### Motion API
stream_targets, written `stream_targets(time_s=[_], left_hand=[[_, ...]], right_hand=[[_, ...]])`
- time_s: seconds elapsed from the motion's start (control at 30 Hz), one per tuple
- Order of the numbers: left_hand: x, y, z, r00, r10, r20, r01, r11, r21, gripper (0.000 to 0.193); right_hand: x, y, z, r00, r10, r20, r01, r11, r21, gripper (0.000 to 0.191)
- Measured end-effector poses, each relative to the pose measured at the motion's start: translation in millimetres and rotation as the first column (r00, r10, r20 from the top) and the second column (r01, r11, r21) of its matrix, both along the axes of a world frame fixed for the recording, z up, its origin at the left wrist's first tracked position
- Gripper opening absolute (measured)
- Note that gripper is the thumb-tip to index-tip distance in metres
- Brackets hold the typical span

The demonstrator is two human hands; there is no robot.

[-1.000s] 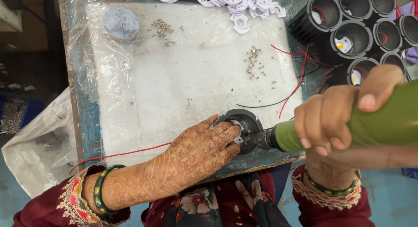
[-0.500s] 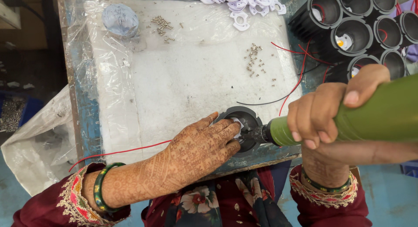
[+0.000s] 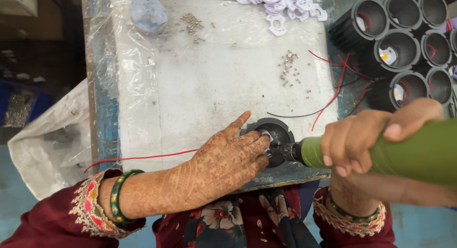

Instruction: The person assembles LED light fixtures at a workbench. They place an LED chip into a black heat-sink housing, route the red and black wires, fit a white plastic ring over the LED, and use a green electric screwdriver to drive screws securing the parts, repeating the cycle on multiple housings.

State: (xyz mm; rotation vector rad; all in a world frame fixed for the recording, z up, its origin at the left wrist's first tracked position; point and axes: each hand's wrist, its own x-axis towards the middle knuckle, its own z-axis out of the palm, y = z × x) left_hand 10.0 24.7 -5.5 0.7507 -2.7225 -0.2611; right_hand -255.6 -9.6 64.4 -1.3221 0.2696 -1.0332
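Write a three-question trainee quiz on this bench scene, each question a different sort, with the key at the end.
1. True or false: the right hand grips a green power screwdriver whose tip points into the black round housing.
2. Which hand steadies the housing? A) left hand B) right hand C) neither
3. Fill in: the small screws lie loose on a tabletop covered with clear ____ sheet.

Key: 1 true. 2 A: its fingers rest on the white piece inside the housing. 3 plastic.
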Motion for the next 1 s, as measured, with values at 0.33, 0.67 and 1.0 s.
stream_targets(time_s=[0.33,0.67,1.0], left_hand=[[0.0,-1.2,-2.4,0.997,0.012,-0.071,-0.011,1.000,0.003,0.015],[3.3,-4.0,1.5,0.997,-0.001,-0.073,-0.001,1.000,-0.026,0.010],[5.8,-17.3,4.7,0.987,-0.117,-0.112,0.113,0.993,-0.041,0.016]], right_hand=[[7.6,14.3,-12.5,0.994,-0.105,0.000,0.105,0.993,-0.059,0.040],[-95.5,-11.6,-36.1,0.957,-0.253,0.140,0.276,0.944,-0.183,0.014],[-83.6,-70.7,-37.2,0.878,-0.450,0.165,0.472,0.871,-0.137,0.062]])
